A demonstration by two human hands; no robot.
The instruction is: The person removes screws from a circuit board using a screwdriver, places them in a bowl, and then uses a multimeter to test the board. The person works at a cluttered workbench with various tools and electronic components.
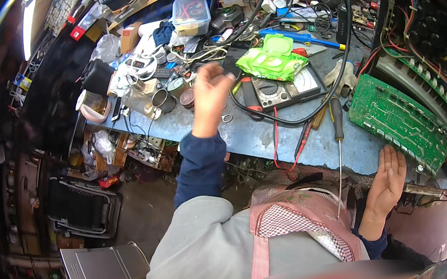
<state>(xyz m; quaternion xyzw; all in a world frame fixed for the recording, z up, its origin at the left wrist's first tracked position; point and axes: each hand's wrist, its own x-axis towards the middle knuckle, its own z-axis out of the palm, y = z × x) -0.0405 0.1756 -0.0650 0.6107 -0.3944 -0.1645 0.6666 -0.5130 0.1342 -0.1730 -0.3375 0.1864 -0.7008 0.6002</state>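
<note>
My left hand (209, 97) is raised over the bench, with loosely bent, slightly blurred fingers and nothing visible in them. Below and beside it are a dark metal cup (163, 100) and a small round tin (187, 99). To its right, a green wipes pack (267, 67) with its lid up rests on an analog multimeter (273, 93). My right hand (388, 179) lies at the bench's front edge, fingers stretched out. Next to it a large green circuit board (396, 118) leans against an opened device. Left of that hand, a long screwdriver (337, 119) reaches over the edge.
Red and black test leads (303, 140) hang over the front edge of the blue bench (251, 136). A thick black cable (350, 18) loops around the multimeter. A clear plastic box (191, 16) and clutter fill the back. A folded chair (84, 207) stands at lower left.
</note>
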